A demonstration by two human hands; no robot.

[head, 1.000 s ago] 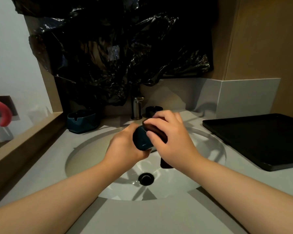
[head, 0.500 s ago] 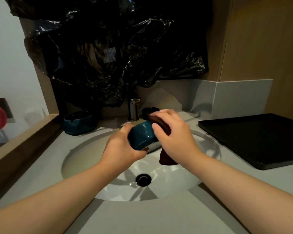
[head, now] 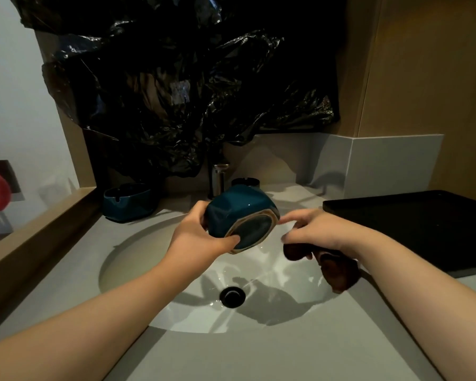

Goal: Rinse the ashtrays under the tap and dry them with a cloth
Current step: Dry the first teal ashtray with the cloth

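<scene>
Here, ashtray (head: 239, 213) tipped sideways; base faces camera

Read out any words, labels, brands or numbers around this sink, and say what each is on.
No text here can be read.
Teal ceramic ashtray gripped by the left hand: its bare round base shows no legible mark.
Crumpled black plastic sheet: one pale patch, maybe a label, too blurred to read.
Flat black tray, dark brown cloth held by the right hand: no print visible.
</scene>
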